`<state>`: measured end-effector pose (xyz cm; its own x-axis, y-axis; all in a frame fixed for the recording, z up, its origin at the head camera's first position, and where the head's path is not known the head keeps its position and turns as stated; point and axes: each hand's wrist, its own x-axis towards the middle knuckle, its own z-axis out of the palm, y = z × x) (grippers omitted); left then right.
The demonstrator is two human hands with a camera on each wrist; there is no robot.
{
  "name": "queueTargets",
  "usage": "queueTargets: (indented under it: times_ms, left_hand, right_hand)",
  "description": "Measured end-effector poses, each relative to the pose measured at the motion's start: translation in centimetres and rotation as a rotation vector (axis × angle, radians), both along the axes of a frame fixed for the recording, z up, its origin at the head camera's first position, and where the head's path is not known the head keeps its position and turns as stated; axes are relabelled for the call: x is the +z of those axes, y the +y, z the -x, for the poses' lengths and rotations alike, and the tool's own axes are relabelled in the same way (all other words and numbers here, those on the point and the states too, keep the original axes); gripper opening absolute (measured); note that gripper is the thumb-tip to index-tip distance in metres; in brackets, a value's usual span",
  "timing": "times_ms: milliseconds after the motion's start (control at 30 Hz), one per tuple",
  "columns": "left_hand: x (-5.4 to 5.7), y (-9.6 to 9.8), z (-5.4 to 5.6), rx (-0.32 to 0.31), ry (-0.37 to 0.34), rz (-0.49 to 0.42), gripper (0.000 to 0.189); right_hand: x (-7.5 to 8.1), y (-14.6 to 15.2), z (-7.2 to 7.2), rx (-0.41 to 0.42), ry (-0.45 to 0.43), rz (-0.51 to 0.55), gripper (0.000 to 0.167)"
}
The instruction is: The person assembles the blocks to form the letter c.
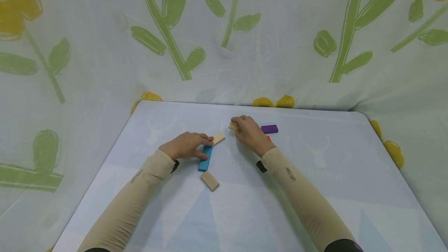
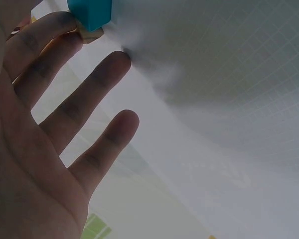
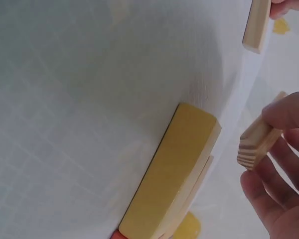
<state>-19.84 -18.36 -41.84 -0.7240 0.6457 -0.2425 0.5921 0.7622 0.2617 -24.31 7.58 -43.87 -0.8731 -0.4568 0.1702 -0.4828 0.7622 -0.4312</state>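
My left hand point(image 1: 187, 145) is at a blue block point(image 1: 203, 164), its thumb against one side and its index and middle fingertips at the far end. Those fingertips also meet a plain wooden block point(image 1: 219, 138) that adjoins the blue one. The other two fingers stretch out free in the left wrist view. Farther right, my right hand point(image 1: 249, 132) pinches another plain wooden block point(image 3: 256, 142) between thumb and fingers, its striped end grain showing. Near this hand a yellow block point(image 3: 169, 172) lies on the table; the hand hides it in the head view.
A plain wooden block point(image 1: 210, 181) lies below the blue one on the white table point(image 1: 315, 213). To the right of my right hand are a purple block point(image 1: 269, 129) and a partly covered red block point(image 1: 268, 138). A flowered curtain point(image 1: 273, 57) hangs behind the table's far edge.
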Motion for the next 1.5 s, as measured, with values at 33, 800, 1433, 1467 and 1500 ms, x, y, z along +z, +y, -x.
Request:
queueTargets:
  times_ms: [33,800,1433,1467,1500]
  left_hand:
    - [0.0,0.0,0.0,0.000,0.000,-0.001,0.059]
    - [-0.1,0.1,0.2,-0.023,0.010,-0.021,0.058]
    - [0.1,-0.1,0.1,-0.018,0.011,-0.027,0.057]
    - [0.2,0.0,0.1,-0.018,0.010,-0.028,0.057]
    - [0.2,0.0,0.0,-0.019,0.008,-0.029,0.057]
  right_hand:
    - [-0.1,-0.1,0.0,0.011,-0.001,-0.012,0.044]
    - [-1.0,-0.6,-0.4,0.110,-0.108,-0.166,0.036]
    - [-1.1,-1.4,-0.3,0.095,-0.136,-0.177,0.036]
    - [-1.1,-1.4,-0.4,0.095,-0.134,-0.178,0.035]
    - [-1.0,-1.4,-0.4,0.094,-0.130,-0.180,0.035]
